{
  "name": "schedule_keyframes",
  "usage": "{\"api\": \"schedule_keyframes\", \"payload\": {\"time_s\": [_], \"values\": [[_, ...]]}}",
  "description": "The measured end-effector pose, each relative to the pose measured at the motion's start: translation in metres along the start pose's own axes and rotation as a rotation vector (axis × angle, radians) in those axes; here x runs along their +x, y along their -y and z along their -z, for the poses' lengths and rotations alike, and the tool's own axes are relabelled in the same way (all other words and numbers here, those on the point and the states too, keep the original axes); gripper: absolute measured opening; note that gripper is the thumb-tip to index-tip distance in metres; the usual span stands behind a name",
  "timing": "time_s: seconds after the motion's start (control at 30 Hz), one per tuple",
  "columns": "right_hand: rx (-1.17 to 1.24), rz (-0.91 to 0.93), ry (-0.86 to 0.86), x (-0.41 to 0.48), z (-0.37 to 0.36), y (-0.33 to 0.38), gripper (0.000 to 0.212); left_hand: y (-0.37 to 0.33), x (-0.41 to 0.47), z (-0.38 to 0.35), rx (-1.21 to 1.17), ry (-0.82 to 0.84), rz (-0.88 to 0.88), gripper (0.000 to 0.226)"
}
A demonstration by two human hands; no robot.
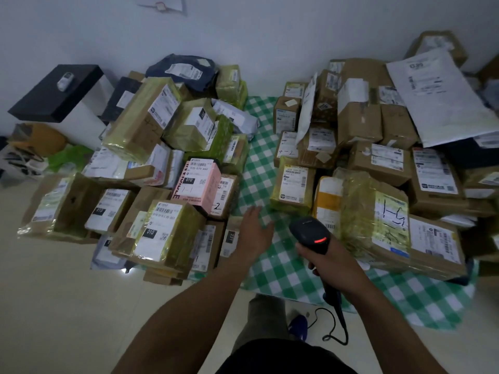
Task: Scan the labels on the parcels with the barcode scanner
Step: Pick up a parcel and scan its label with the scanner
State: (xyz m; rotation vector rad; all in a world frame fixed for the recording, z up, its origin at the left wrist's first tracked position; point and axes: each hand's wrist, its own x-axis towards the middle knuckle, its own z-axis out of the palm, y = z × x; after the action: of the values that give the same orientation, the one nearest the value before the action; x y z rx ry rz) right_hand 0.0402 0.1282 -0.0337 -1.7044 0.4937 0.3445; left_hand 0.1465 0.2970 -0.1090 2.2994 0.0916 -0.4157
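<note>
OK, right hand (328, 259) wraps the handle of the black barcode scanner (307, 230), red light lit on its head, nose pointing forward over the green-checked cloth (259, 157). Its cable (336, 319) hangs from the handle towards the floor. The left hand (252, 230) is flat, fingers straight, holding nothing, over the cloth in the gap between two parcel heaps: the left heap (162, 230) just beside that hand, the right heap (378, 225) just beside the scanner. A pink box (201, 182) sits in the left heap, label up.
</note>
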Motion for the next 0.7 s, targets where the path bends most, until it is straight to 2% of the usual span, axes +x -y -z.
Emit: {"api": "schedule_keyframes", "payload": {"time_s": [0.13,0.3,0.57,0.7], "values": [[0.013,0.010,-0.053,0.009,0.003,0.010,0.038,-0.051,0.047,0.002,-0.298,0.109,0.147,0.060],[-0.006,-0.011,-0.081,0.019,0.007,0.014,0.045,-0.060,0.087,-0.016,-0.352,0.189,0.222,0.045],[-0.031,0.008,-0.063,0.027,0.008,0.015,0.033,-0.045,0.082,-0.017,-0.437,0.055,0.345,0.044],[0.034,0.032,-0.057,0.027,0.008,0.016,0.041,-0.045,0.047,0.006,-0.438,-0.019,0.288,0.038]]}}
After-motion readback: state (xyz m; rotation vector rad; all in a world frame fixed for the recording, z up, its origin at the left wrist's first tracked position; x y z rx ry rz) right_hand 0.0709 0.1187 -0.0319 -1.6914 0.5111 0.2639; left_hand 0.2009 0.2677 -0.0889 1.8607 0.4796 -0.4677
